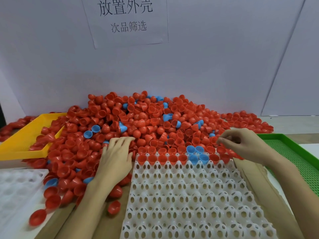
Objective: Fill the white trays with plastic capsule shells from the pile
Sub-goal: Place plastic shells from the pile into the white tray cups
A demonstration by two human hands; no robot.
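Observation:
A big pile of red capsule shells (141, 121), with a few blue ones mixed in, spreads across the table against the wall. In front of it lies a white tray (189, 195) of empty cups. Its far rows hold several red shells (162, 159) and a few blue shells (198, 158). My left hand (117, 157) rests flat on the pile just left of the tray, fingers straight. My right hand (241, 144) hovers over the tray's far right corner with its fingers loosely curled at the pile's edge. No shell shows between them.
A second white tray (17, 190) lies at the near left. A yellow tray (22, 140) sits half buried at the pile's left, and a green mesh tray (293, 152) stands at the right. Brown cardboard (255, 187) lies under the middle tray. Loose red shells (114, 207) are scattered near my left forearm.

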